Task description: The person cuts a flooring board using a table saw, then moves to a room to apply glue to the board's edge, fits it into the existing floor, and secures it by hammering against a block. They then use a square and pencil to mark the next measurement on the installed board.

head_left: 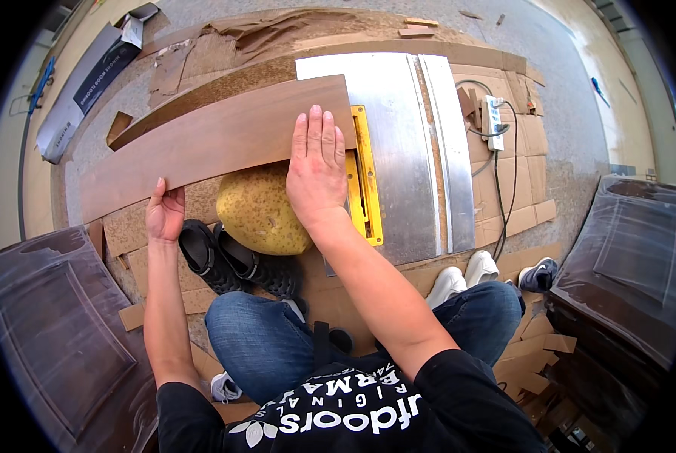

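A long brown wood plank (202, 147) lies slantwise, its right end on the silver metal top (395, 143) of a table saw, beside the yellow slotted insert (366, 181). My left hand (166, 214) grips the plank's near edge, thumb up and fingers partly hidden beneath it. Flat on the plank near its right end rests my right hand (319, 170), fingers straight and close together. Under the plank, between my hands, sits a yellow dome-shaped thing (261, 211) speckled with dust; its kind is unclear. Any blade is hidden.
Right of the saw, a white power strip (493, 124) with dark cables lies on cardboard (523, 177). Dark panelled doors under film stand at left (62, 340) and right (625, 249). Black shoes (236, 260) and white shoes (459, 281) sit near my legs. A long box (89, 83) lies far left.
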